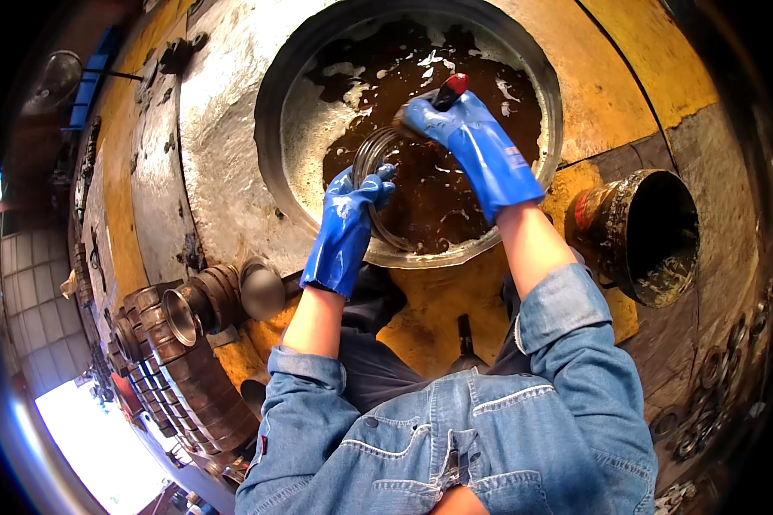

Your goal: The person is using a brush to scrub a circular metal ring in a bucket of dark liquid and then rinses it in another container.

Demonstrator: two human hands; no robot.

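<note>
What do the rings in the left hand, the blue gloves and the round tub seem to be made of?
Rings: probably metal, smooth and shiny, given the thin bright glints along their curves.
Blue gloves: rubber or plastic coating, glossy, judging by the bright highlights; which of the two is unclear.
Round tub: dark, dull rim, perhaps rubber or grimy metal; the look leaves it open.

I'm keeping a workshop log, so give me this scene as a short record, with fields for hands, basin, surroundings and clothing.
Left hand: blue-gloved, gripping thin metal loops
Right hand: blue-gloved, gripping what looks like a brush with a black, red-ended handle
Brush contact: head close to the loops; touching unclear
Basin: round, dark-rimmed, holding brown liquid and pale foam
Right side: open cylindrical container
Left side: ring-shaped metal parts
Clothing: blue denim jacket, cuffs turned back
</note>
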